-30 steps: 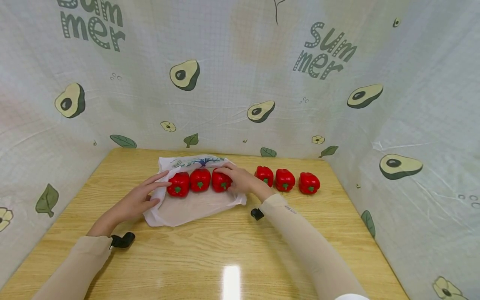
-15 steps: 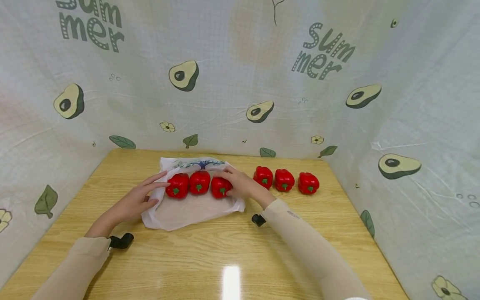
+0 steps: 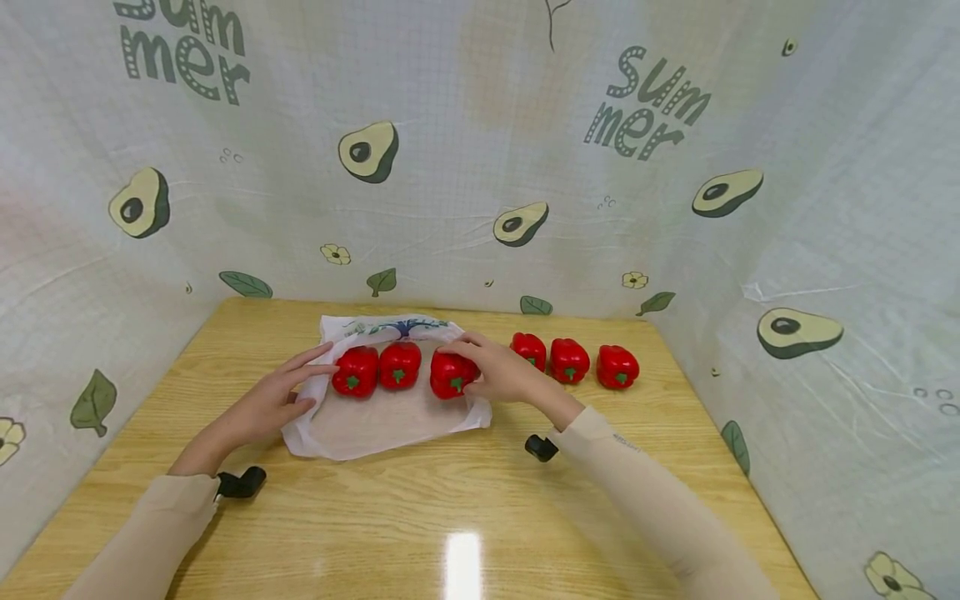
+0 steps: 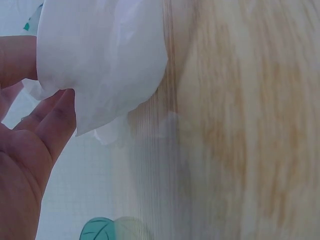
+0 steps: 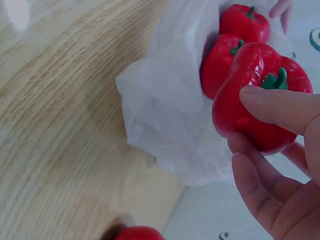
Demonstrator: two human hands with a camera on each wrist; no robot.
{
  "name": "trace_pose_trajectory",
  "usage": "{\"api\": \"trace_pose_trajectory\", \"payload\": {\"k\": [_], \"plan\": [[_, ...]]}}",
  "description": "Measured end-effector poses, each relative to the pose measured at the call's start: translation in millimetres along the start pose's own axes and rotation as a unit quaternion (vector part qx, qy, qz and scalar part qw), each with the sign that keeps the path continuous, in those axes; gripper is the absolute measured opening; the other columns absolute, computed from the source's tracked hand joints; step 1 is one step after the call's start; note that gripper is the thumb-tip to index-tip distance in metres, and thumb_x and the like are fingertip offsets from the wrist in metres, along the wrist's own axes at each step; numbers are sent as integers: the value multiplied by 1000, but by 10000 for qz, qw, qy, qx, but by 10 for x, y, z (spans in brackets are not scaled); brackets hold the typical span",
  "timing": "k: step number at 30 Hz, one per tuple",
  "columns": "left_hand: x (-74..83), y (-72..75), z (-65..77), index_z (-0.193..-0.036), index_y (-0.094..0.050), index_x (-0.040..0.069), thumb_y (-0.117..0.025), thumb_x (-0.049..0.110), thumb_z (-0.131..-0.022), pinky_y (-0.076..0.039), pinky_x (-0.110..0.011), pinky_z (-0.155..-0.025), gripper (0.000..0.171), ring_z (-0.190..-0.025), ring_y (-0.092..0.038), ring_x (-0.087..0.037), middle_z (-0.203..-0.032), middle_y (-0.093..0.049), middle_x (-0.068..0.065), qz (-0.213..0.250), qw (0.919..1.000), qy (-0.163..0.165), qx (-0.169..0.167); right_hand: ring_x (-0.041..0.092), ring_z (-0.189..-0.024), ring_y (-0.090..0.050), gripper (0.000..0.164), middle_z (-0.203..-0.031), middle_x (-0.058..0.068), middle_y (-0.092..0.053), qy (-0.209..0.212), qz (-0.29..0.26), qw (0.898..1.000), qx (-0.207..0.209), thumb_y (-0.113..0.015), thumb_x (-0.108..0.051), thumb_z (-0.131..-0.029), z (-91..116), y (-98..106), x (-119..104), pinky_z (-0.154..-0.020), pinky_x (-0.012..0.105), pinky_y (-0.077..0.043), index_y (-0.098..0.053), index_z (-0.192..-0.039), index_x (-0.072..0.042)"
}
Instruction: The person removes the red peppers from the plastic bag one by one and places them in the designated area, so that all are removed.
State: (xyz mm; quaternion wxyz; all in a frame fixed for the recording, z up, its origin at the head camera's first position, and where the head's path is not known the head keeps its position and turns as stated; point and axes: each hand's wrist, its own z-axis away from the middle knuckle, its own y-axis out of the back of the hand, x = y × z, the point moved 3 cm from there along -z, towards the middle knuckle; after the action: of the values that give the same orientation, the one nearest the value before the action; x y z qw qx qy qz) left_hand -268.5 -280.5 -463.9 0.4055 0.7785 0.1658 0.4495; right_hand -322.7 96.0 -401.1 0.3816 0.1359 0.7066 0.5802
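In the head view, a white plastic bag lies open on the table with two red bell peppers in it, a left pepper and a middle pepper. My right hand grips a third red bell pepper at the bag's right side. The right wrist view has the thumb near its green stem and the fingers beneath. My left hand holds the bag's left edge between thumb and fingers, some fingertips hidden behind the plastic in the left wrist view.
Right of the bag, three more red peppers stand in a row: a near one, a middle one and an outer one. A printed curtain encloses the wooden table at the back and sides.
My right hand has moved slightly right and toward me with its pepper, widening the gap to the middle pepper. My left hand stays at the bag's edge.
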Motion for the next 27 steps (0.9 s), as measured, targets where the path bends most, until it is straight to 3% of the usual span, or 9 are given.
{"api": "trace_pose_trajectory", "payload": {"k": [10,16,23,25,27], "plan": [[-6,18,3,-147,-61,12,-74,-5,-95,-52,-21,-98,57,-151,-36,-48,-175,-27,-11,53,9999,126,-93,22,-123,-61,72,-144,3,-56,126,162,9987,461,-85,-7,-89,424,239,36,-95,36,-60,-55,-153,-22],[5,30,18,-147,-61,11,-74,-5,-95,-58,-43,-99,56,-152,-35,-48,-175,-27,-12,45,9998,175,-107,22,-115,-65,71,-141,4,-57,-59,172,9978,635,-86,-8,-88,718,314,149,-88,33,-61,-57,-151,-21],[-5,27,29,-147,-62,11,-74,-4,-95,-52,-23,-99,55,-152,-36,-47,-175,-27,-11,30,9999,150,-72,22,-110,-62,71,-142,7,-58,-149,179,9967,773,-89,-6,-85,1005,339,243,-81,37,-62,-60,-149,-19],[-5,27,27,-147,-62,11,-74,-4,-96,-52,-22,-99,55,-151,-36,-47,-174,-28,-11,7,9999,135,-67,21,-106,-62,71,-141,8,-58,-167,212,9964,798,-89,-5,-84,1071,326,272,-79,36,-63,-60,-148,-18],[-7,23,23,-147,-62,11,-74,-5,-95,-56,-29,-100,55,-151,-37,-47,-174,-28,-11,3,9999,124,-59,19,-99,-62,71,-140,8,-58,-183,226,9964,798,-89,-3,-84,1128,314,290,-76,32,-61,-60,-148,-17]]}}
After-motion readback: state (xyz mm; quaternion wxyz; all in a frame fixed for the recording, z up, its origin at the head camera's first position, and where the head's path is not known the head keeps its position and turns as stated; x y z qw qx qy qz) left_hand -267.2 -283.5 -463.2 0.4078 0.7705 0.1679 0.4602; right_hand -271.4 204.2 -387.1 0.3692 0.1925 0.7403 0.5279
